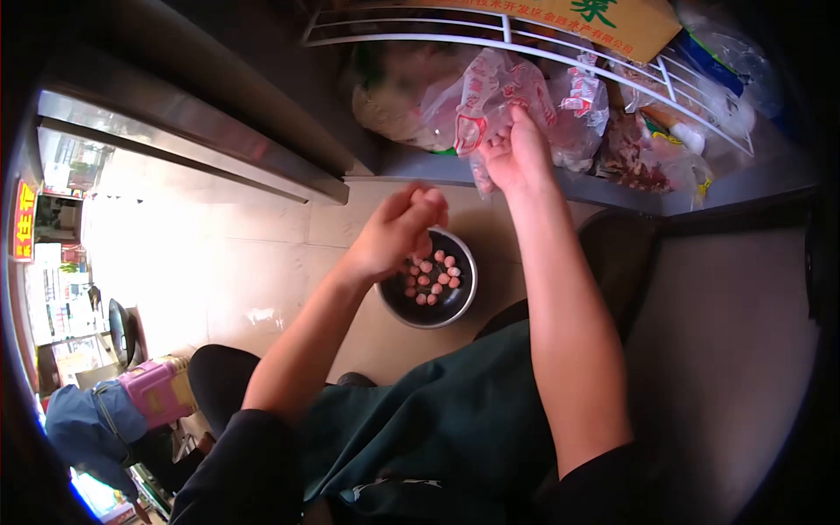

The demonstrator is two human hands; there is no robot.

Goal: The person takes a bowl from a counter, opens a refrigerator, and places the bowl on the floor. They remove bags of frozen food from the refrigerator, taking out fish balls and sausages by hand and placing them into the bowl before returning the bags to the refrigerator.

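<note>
Pinkish balls, several of them, lie in a round metal bowl on the tiled floor. My left hand is over the bowl's upper left rim with its fingers curled; a pinkish ball or balls seem to be at its fingertips, partly blurred. Higher up, my right hand is at a clear plastic bag with red print, its fingers closed on the bag's lower edge. The bag rests among other bags inside an open freezer or cabinet compartment, and what it contains is hard to make out.
A white wire rack crosses the compartment, with a cardboard box above. More bags lie at the right. A metal door frame stands at the left. Another person in blue is at the lower left beside a pink case.
</note>
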